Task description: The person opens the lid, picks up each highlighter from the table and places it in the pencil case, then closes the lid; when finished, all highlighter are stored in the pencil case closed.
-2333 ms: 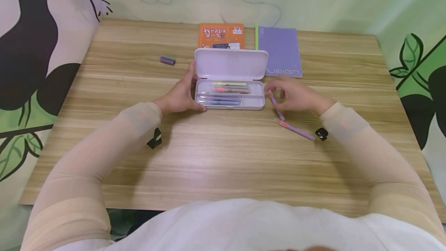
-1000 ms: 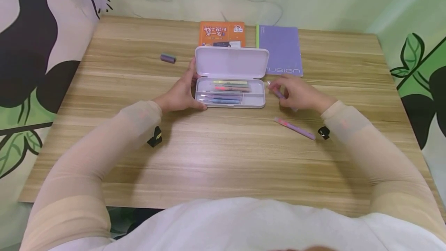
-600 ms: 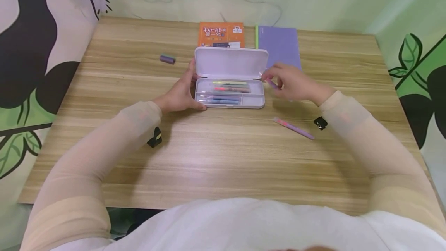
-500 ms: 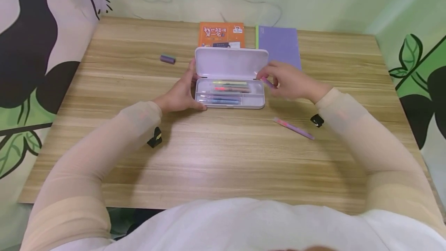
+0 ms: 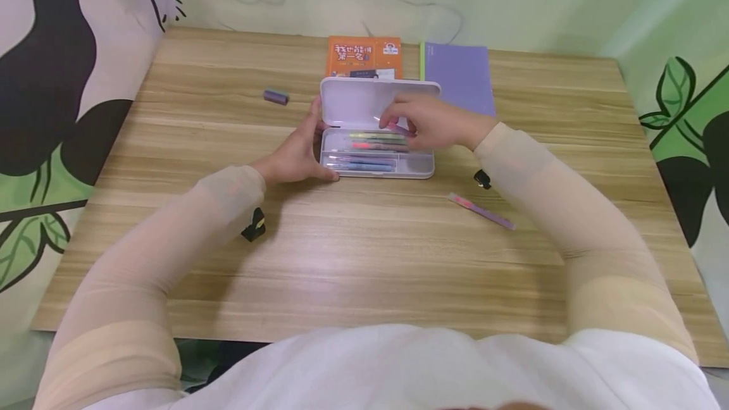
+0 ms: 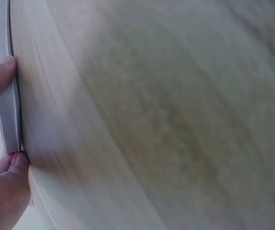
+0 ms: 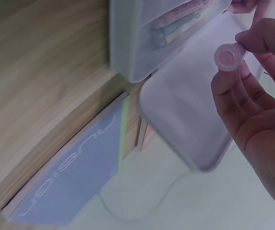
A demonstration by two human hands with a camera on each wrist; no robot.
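Observation:
In the head view a white pencil case [image 5: 418,165] lies with its lid raised, several pens [image 5: 364,166] inside. My left hand [image 5: 293,154] grips the case's left end, thumb at the front edge and fingers behind, as the left wrist view also shows at the case's side [image 6: 8,115]. My right hand [image 5: 435,122] pinches a pink-purple pen [image 5: 398,128] above the back compartment, in front of the lid. The right wrist view shows the pen's round end [image 7: 228,57] between thumb and fingers of my right hand [image 7: 267,110].
Another pink-purple pen [image 5: 484,211] lies on the wooden table [image 5: 364,258], right of the case. Behind the case are an orange book [image 5: 364,54] and a purple notebook [image 5: 461,78]. A small dark purple object [image 5: 276,97] lies at the back left.
My right hand has lifted the pen from the table right of the case and carried it left, over the case. My left hand has stayed at the case's left end.

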